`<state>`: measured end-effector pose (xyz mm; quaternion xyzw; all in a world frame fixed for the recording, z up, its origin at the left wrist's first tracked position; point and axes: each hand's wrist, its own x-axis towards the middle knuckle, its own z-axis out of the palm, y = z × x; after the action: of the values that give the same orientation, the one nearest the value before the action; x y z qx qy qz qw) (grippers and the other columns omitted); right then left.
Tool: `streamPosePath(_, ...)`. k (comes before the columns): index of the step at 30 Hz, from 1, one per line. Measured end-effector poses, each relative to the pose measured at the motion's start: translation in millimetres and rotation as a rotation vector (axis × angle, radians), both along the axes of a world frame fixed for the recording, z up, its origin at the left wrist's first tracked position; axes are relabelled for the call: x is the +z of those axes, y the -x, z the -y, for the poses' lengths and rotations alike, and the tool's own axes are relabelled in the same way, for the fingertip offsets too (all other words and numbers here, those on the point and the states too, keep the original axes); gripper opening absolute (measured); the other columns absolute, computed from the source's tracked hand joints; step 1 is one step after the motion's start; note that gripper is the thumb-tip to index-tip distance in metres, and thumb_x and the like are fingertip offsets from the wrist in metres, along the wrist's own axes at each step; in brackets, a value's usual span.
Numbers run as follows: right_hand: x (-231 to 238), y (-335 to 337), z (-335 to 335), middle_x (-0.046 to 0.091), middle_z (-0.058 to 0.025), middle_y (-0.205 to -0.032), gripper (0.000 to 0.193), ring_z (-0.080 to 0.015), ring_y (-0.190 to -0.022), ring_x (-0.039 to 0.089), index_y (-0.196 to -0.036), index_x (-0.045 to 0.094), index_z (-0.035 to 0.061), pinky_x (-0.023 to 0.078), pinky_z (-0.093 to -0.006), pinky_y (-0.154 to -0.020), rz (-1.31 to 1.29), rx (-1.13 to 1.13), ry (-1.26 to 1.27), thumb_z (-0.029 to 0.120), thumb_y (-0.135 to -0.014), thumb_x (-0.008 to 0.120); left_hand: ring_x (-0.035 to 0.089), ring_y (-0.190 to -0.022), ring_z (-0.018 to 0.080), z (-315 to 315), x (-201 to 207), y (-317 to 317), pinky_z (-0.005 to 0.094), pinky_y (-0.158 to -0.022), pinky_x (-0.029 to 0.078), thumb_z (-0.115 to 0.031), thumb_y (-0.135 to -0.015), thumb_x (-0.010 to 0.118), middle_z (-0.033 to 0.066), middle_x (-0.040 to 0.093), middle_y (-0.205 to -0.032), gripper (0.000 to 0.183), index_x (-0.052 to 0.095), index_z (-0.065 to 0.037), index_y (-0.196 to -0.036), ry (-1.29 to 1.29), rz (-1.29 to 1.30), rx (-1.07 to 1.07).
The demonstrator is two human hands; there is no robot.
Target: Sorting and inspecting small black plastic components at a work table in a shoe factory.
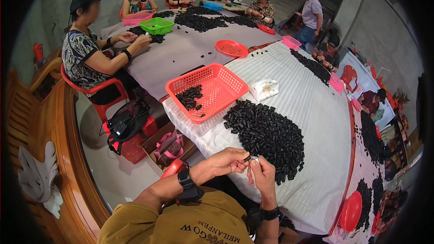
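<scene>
Near the table's front edge my two hands meet. My left hand [228, 161] is closed, pinching a small black piece [247, 158] between thumb and fingertips. Against it, my right hand [263, 175] grips a small pale, shiny object [254, 158] whose kind I cannot make out. Just beyond my hands spreads a heap of short black cylindrical pieces [269, 138]. Farther left stands a red perforated plastic basket [221, 104] with a smaller number of black pieces at its left side. A crumpled white pack or cloth [264, 90] lies between basket and heap.
White cloth [323, 153] covers my table. A flat red tray [231, 48], a green basket [156, 26] and more black heaps [199, 21] are farther off. Several people sit around, one [97, 45] at the left. A wooden bench [49, 122] and a box with a pink bag [168, 147] stand left.
</scene>
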<state>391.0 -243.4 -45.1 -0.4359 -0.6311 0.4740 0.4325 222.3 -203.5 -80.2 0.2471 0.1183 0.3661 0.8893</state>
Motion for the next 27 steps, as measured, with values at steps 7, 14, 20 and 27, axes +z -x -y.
streamPosePath(7,2.2,1.2,1.5,0.054,-0.0039,-0.059,0.022,-0.0064,-0.041,0.046,-0.078,0.054,0.0,0.036,-0.0196,-0.036,0.021,-0.002,-0.017,0.013,-0.093,0.046,0.051,-0.065,0.0098,1.8,5.1,-0.1,0.0232,-0.059,0.04,-0.021,-0.089,0.059,0.0044,0.059,-0.077,0.019,0.058,-0.004,-0.082,0.041,-0.015,-0.009)
streamPosePath(14,4.9,3.3,1.8,0.053,-0.0012,-0.056,0.018,-0.0045,-0.042,0.046,-0.077,0.057,0.0014,0.035,-0.02,-0.038,0.046,-0.031,0.01,0.012,-0.09,0.051,0.051,-0.062,0.0105,2.2,4.9,-0.4,0.0235,-0.057,0.04,-0.02,-0.089,0.059,0.0047,0.058,-0.076,0.018,0.057,-0.003,-0.082,0.062,-0.071,0.03)
streamPosePath(20,3.2,7.6,0.7,0.053,-0.0014,-0.055,0.018,-0.0051,-0.042,0.047,-0.075,0.054,0.0018,0.035,-0.0207,-0.038,0.071,-0.038,0.008,0.012,-0.089,0.051,0.048,-0.053,0.0093,0.5,3.0,-0.6,0.0216,-0.049,0.038,-0.023,-0.089,0.058,0.0028,0.056,-0.065,0.021,0.058,-0.004,-0.081,-0.051,-0.223,0.117)
streamPosePath(27,8.1,-3.3,0.7,0.052,-0.0028,-0.058,0.017,-0.0061,-0.043,0.046,-0.073,0.048,0.0031,0.037,-0.0205,-0.039,-0.109,-0.175,0.015,0.011,-0.088,0.051,0.047,-0.048,0.0091,-54.4,19.7,61.5,0.0223,-0.045,0.037,-0.017,-0.086,0.059,0.0019,0.053,-0.059,0.015,0.056,-0.003,-0.08,-0.422,-0.552,0.879)
